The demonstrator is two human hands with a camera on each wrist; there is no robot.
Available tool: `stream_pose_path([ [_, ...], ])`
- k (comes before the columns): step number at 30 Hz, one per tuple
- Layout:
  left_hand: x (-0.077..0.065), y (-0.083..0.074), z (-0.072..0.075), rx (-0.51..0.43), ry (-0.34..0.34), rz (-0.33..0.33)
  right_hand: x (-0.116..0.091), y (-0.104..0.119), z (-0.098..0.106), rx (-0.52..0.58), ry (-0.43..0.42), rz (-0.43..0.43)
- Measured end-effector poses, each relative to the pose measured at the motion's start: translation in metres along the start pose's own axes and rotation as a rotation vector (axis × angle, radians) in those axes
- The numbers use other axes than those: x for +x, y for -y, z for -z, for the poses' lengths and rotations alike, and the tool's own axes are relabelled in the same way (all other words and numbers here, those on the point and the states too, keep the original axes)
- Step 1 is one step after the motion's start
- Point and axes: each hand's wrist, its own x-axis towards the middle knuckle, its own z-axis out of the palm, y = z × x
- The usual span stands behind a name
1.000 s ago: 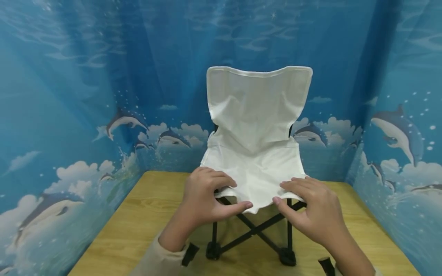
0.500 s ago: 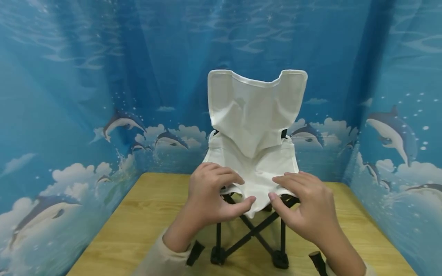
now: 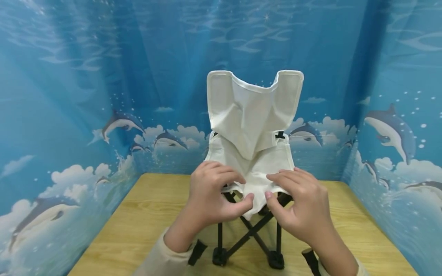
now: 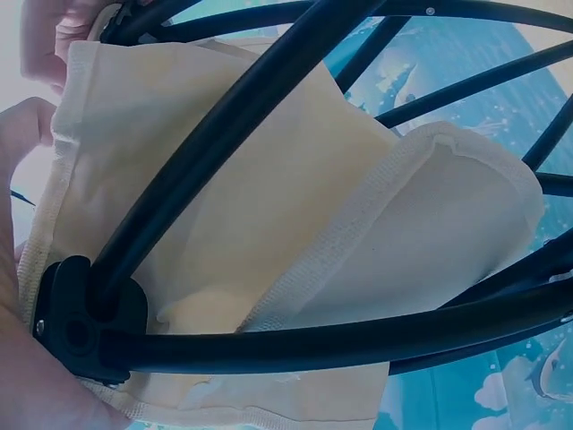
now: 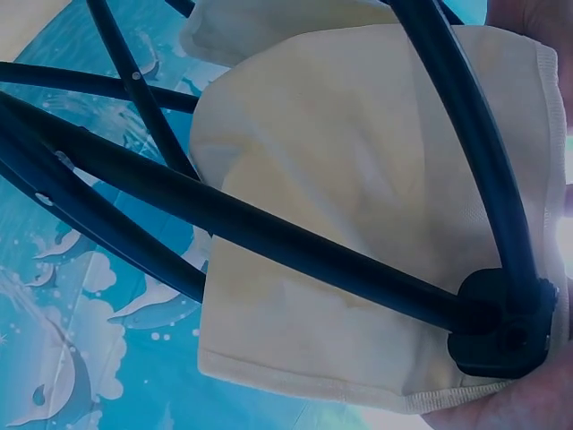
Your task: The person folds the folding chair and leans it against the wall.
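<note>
Noticeably, the white folding chair (image 3: pixel 249 153) stands narrower than it did a second ago. Its front feet (image 3: pixel 276 260) are closer together, the top edge of the backrest (image 3: pixel 253 115) dips in a deeper curve, and the seat (image 3: pixel 272 160) sags more at its middle, the front hem hanging to a point. The right grip (image 3: pixel 304 199) is nearer the left grip (image 3: pixel 211 195). I read this as the frame being squeezed inward from both sides; the chair seems only partly folded, since the crossed front legs (image 3: pixel 253 231) are still well spread.

Both grips clasp the chair, one at each front corner of the seat, with fingers curled over the fabric's edge and thumbs pointing inward, apart from each other. The left wrist view shows a black corner joint (image 4: pixel 89 327) close against the palm; the right wrist view shows its twin (image 5: pixel 501 327).

The chair is on the yellow wood-grained counter (image 3: pixel 155 218), before the person and a little right of centre, with a blue dolphin-print curtain (image 3: pixel 165 57) behind it. Its seat front faces the person and the backrest is on the far side. The long axis runs roughly upright, from the feet to the backrest's top edge.
</note>
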Motion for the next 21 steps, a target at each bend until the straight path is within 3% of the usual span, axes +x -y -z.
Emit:
stream_pose_path([
  [21,0.012,-0.017,0.002,-0.073,-0.035,-0.001,0.01,0.022,-0.004,0.054,-0.072,0.021],
])
